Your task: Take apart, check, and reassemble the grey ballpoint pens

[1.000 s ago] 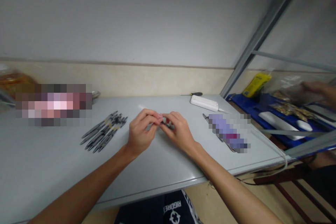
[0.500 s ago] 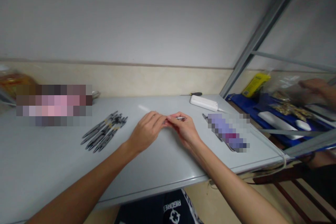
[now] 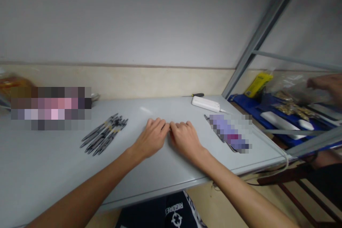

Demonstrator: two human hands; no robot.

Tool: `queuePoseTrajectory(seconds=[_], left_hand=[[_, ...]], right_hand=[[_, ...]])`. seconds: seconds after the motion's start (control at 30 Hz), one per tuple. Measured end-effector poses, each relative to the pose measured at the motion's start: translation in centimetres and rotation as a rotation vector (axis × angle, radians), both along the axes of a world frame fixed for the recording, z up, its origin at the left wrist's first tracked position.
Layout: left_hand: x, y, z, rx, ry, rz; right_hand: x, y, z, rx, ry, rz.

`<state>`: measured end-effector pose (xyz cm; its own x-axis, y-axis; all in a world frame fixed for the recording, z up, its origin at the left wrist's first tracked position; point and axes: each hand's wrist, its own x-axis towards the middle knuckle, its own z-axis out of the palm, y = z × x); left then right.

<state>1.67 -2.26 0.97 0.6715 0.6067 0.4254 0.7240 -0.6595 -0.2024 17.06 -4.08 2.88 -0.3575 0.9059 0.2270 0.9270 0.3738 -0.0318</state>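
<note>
My left hand (image 3: 152, 137) and my right hand (image 3: 185, 137) rest knuckles-up side by side on the grey table (image 3: 53, 164), thumbs and forefingers pressed together. Both sets of fingers are curled shut around a pen, almost wholly hidden inside the fists; only a dark sliver shows between them. A loose pile of several grey and black pens (image 3: 105, 134) lies on the table to the left of my left hand.
A white oblong block (image 3: 207, 104) and a small screwdriver (image 3: 197, 95) lie at the table's back right. A pixelated packet (image 3: 229, 133) sits right of my right hand. Beyond a slanted metal post (image 3: 262, 32), another person's hand (image 3: 324, 83) works over a blue tray (image 3: 248, 101).
My hands lowered from a raised fingertip pinch to flat fists on the table. The pen tip that stuck out of my right hand is now covered.
</note>
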Motion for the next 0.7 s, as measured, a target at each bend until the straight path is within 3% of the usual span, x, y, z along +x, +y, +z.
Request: queuePoseTrajectory(seconds=[0.1,0.17,0.33,0.4,0.47,0.53,0.6,0.7], left_hand=[[0.3,-0.4,0.2,0.066,0.014,0.008],[0.3,-0.4,0.3,0.117,0.021,-0.018],[-0.2,0.0,0.2,0.348,-0.049,-0.165],[-0.3,-0.1,0.0,0.441,-0.117,-0.255],[-0.3,-0.3,-0.3,0.487,-0.16,-0.3],[-0.2,-0.5,-0.5,0.469,-0.166,-0.285],[-0.1,-0.5,-0.6,0.421,-0.151,-0.235],[0.2,-0.6,-0.6,0.331,-0.12,-0.131]], right_hand=[[-0.1,0.8,0.0,-0.191,0.157,-0.147],[0.4,1.6,0.4,-0.441,0.376,-0.121],[1.0,1.3,0.6,-1.712,0.897,0.133],[0.4,0.2,0.0,-1.955,0.966,0.169],[-0.3,-0.8,-0.6,-1.957,0.975,0.118],[-0.9,-1.4,-0.8,-1.775,0.971,0.039],[-1.2,-1.6,-0.6,-1.459,0.881,-0.032],[-1.3,-1.4,0.0,-0.88,0.546,-0.092]])
